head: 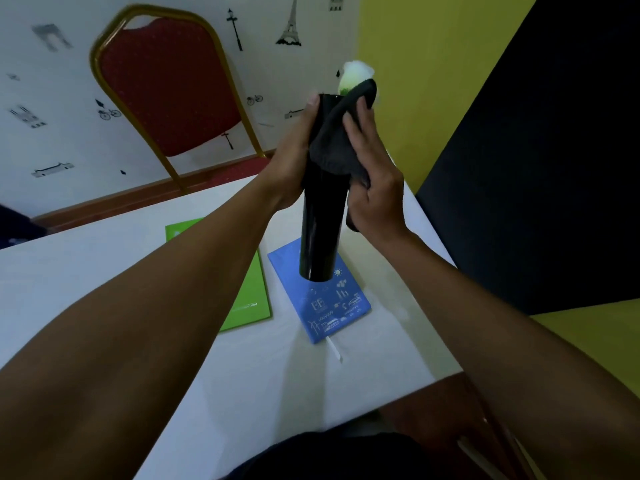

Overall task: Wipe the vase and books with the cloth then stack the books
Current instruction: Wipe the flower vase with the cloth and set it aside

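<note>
Head view — 2 hands, left hand [294, 157] gripping 1 vase [320, 230], right hand [375, 188] clutching 1 cloth [334, 143]; 2 books.

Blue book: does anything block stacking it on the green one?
Yes. The black vase, held by the left hand and wiped with the cloth in the right hand, hangs over the blue book. The green book lies uncovered alongside.

The desk [104, 271] has a plain white top. A green book [254, 296] lies flat near its middle, and a blue book [329, 306] lies flat just beside it, nearer the right edge, apart from it.
</note>
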Tool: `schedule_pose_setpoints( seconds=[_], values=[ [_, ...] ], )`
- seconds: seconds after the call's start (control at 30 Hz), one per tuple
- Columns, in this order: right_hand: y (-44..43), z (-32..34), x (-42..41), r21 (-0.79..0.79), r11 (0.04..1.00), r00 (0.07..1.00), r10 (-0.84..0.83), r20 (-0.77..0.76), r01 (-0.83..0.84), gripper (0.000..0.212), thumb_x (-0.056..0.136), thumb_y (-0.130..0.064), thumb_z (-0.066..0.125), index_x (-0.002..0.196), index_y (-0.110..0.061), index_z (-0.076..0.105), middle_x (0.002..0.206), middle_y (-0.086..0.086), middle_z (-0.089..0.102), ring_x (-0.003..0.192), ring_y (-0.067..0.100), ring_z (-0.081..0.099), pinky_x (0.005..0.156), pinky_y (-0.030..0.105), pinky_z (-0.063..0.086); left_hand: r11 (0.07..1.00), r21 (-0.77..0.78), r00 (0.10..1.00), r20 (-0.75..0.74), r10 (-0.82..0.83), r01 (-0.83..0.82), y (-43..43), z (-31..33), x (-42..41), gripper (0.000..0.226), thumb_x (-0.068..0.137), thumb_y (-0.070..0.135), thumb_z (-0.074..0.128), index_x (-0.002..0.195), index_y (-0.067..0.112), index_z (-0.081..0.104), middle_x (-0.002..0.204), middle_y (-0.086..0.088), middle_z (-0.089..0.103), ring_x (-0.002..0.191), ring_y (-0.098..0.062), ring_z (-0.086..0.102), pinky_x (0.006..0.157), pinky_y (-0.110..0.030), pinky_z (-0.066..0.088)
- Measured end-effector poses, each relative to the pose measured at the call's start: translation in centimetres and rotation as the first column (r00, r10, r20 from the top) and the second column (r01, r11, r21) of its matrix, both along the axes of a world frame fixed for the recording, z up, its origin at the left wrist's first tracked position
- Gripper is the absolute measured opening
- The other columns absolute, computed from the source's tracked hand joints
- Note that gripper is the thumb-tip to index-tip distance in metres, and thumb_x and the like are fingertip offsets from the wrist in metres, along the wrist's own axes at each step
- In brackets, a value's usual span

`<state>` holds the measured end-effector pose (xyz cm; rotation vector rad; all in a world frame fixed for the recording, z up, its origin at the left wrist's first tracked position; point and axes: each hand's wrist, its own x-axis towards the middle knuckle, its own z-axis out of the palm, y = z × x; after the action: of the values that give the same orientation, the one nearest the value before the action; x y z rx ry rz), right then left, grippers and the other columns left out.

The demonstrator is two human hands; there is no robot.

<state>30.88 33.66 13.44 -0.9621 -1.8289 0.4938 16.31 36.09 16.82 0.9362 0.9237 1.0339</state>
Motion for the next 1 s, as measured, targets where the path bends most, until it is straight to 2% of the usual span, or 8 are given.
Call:
schedule_pose_setpoints(
  seconds=[0.1, 0.23, 0.33, 0.47, 0.7, 0.8, 0.87, 1.0],
  values=[
    [-0.4, -0.2, -0.3, 0.001, 1.000, 1.000, 0.016, -0.011, -0.016, 0.059, 0.091, 0.025, 0.041, 0.148, 0.009, 0.046, 0.161, 0.030, 0.034, 0.155, 0.043, 0.025, 0.124, 0.054, 0.033, 1.000, 0.026, 0.996, -0.086, -0.015, 0.017, -0.1, 0.1, -0.1, 0.061, 0.109, 0.049, 0.033, 0.146, 0.004, 0.051, 0.142, -0.020, 0.060, 0.132, -0.033, 0.059, 0.116, -0.052, 0.042],
    [-2.0, -1.1, -1.0, 0.008, 1.000, 0.999, 0.016, 0.029, -0.016, 0.061, 0.087, 0.027, 0.042, 0.145, 0.010, 0.049, 0.158, 0.031, 0.038, 0.154, 0.047, 0.025, 0.128, 0.040, 0.027, 0.987, 0.021, 0.983, -0.091, 0.160, -0.158, -0.3, -0.2, -0.5, 0.054, 0.104, 0.040, 0.054, 0.132, -0.006, 0.060, 0.124, -0.024, 0.070, 0.113, -0.035, 0.070, 0.101, -0.044, 0.056],
    [-5.5, -4.6, -0.2, 0.025, 0.989, 0.974, 0.136, 0.181, -0.143, 0.059, 0.087, 0.027, 0.043, 0.142, 0.008, 0.054, 0.157, 0.029, 0.042, 0.154, 0.048, 0.024, 0.126, 0.054, 0.030, 0.945, 0.017, 0.944, -0.034, 0.327, -0.326, 0.5, -0.2, -1.3, 0.062, 0.096, 0.047, 0.063, 0.129, -0.006, 0.063, 0.106, -0.019, 0.073, 0.093, -0.028, 0.072, 0.083, -0.037, 0.059],
    [-9.9, -9.4, 1.6, -0.046, 0.955, 0.900, 0.292, 0.324, -0.294, 0.065, 0.080, 0.028, 0.048, 0.140, 0.006, 0.057, 0.157, 0.022, 0.044, 0.155, 0.042, 0.025, 0.119, 0.061, 0.036, 0.920, 0.030, 0.919, -0.043, 0.392, -0.391, 0.7, -0.2, -2.2, 0.064, 0.093, 0.050, 0.066, 0.132, -0.001, 0.061, 0.114, -0.020, 0.071, 0.097, -0.029, 0.072, 0.081, -0.038, 0.058],
    [-5.4, -3.5, -0.4, -0.058, 0.994, 0.994, 0.097, 0.049, -0.094, 0.063, 0.084, 0.030, 0.041, 0.141, 0.007, 0.056, 0.160, 0.028, 0.035, 0.153, 0.047, 0.026, 0.126, 0.046, 0.031, 0.990, 0.003, 0.989, 0.045, 0.139, -0.139, -0.4, 0.7, -0.7, 0.068, 0.107, 0.050, 0.035, 0.136, -0.008, 0.054, 0.107, -0.019, 0.068, 0.096, -0.027, 0.069, 0.087, -0.035, 0.057],
    [-2.2, -0.4, -1.1, -0.022, 1.000, 0.998, -0.014, -0.067, 0.013, 0.058, 0.088, 0.028, 0.041, 0.140, 0.007, 0.056, 0.158, 0.033, 0.037, 0.152, 0.046, 0.030, 0.126, 0.038, 0.033, 0.995, -0.053, 0.979, 0.180, 0.094, -0.086, -0.7, 0.5, 0.1, 0.070, 0.109, 0.051, 0.023, 0.149, -0.003, 0.044, 0.142, -0.026, 0.058, 0.132, -0.037, 0.056, 0.115, -0.044, 0.043],
    [-0.7, 0.8, -1.3, -0.011, 0.998, 0.992, -0.065, -0.107, 0.064, 0.061, 0.086, 0.026, 0.041, 0.141, 0.005, 0.057, 0.158, 0.030, 0.040, 0.153, 0.044, 0.030, 0.125, 0.048, 0.033, 0.998, -0.056, 0.976, 0.213, 0.047, -0.036, -0.8, 0.1, 0.4, 0.069, 0.109, 0.052, 0.021, 0.152, 0.001, 0.040, 0.153, -0.026, 0.046, 0.144, -0.039, 0.044, 0.123, -0.053, 0.030],
    [0.5, 0.9, -1.1, -0.002, 0.996, 0.990, -0.094, -0.107, 0.095, 0.063, 0.084, 0.025, 0.040, 0.140, 0.004, 0.058, 0.157, 0.027, 0.043, 0.154, 0.044, 0.028, 0.122, 0.060, 0.032, 0.995, -0.014, 0.992, -0.071, 0.102, -0.103, -0.5, -0.4, 0.3, 0.063, 0.104, 0.061, 0.032, 0.143, 0.017, 0.057, 0.141, -0.012, 0.064, 0.131, -0.029, 0.060, 0.116, -0.056, 0.041]
  ],
)
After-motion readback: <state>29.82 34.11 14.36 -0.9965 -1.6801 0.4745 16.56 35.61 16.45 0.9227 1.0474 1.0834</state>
